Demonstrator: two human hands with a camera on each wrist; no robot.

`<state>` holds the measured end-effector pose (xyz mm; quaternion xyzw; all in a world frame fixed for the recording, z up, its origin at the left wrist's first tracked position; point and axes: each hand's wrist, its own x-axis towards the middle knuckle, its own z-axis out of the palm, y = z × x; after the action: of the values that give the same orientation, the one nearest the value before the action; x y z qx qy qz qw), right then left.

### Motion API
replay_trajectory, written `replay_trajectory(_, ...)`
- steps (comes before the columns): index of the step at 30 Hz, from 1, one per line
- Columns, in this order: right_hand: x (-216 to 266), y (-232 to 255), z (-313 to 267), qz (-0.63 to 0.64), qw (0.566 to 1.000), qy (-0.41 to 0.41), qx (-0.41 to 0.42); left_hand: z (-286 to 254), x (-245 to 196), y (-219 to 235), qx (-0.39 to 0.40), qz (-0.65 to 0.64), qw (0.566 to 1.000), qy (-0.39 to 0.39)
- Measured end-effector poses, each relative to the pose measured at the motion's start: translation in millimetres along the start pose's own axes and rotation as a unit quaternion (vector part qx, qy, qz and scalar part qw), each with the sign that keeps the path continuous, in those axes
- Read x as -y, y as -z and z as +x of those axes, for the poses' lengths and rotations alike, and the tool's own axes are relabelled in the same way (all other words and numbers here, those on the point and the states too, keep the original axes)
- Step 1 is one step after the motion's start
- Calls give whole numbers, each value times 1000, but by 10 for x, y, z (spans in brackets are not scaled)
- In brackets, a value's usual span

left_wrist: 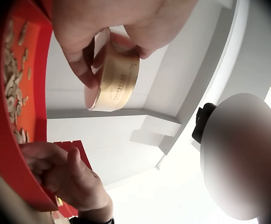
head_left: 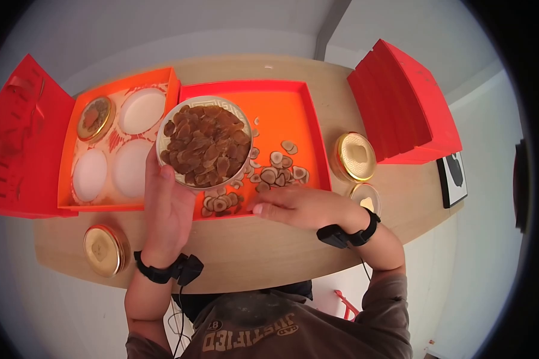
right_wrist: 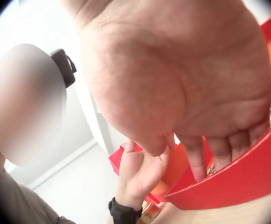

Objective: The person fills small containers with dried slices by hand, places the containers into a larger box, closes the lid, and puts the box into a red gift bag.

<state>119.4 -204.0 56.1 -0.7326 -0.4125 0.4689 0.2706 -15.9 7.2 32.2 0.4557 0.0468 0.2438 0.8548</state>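
Round tub (left_wrist: 120, 79) full of brown slices (head_left: 206, 145); paler slices (head_left: 278, 173) in tray (head_left: 281, 116)

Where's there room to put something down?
The red tray is bare beyond the slices, right of the bowl. Tabletop is bare between tray and table's front edge. Crowded: the tray's near side, with slices and the right hand.

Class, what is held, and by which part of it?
The left hand holds the filled jar by its side and underside; the right hand visibly holds nothing.
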Motion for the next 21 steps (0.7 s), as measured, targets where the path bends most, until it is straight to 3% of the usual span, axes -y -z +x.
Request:
replay_trajectory(3, 39, 25, -36, -50, 999, 2, 19, 5, -21, -2, 9, -12, 1000, 3)
replay_trajectory(5, -48, 101, -111, -94, 991, -13, -97, 9, -44, -5, 5, 0, 1000, 12)
replay_trajectory(6, -46, 165, -152, -97, 991, -13, -97, 7, -45, -3, 4, -1, 1000, 10)
replay_trajectory(8, -15, 322, -225, 60, 985, -61, -150, 8, -34, 5, 2, 4, 1000, 8)
replay_trajectory(9, -98, 343, -215, 60, 982, -50, -174, 10, -36, 7, 2, 3, 1000, 7)
replay_trajectory(13, -151, 363, -196, 73, 990, -60, -100, 5, -38, 15, 8, -1, 1000, 6)
replay_trajectory(15, -87, 327, -185, 4, 993, -109, -54, 5, -29, 18, 12, -3, 1000, 3)
replay_trajectory(16, -92, 322, -191, 3, 993, -109, -55, 6, -29, 16, 11, -7, 1000, 1)
replay_trajectory(18, -107, 311, -187, 7, 986, -56, -157, 6, -31, 27, 10, -10, 1000, -2)
replay_trajectory(21, -46, 355, -198, 9, 986, -13, -167, 15, -26, 55, 19, -14, 1000, 7)
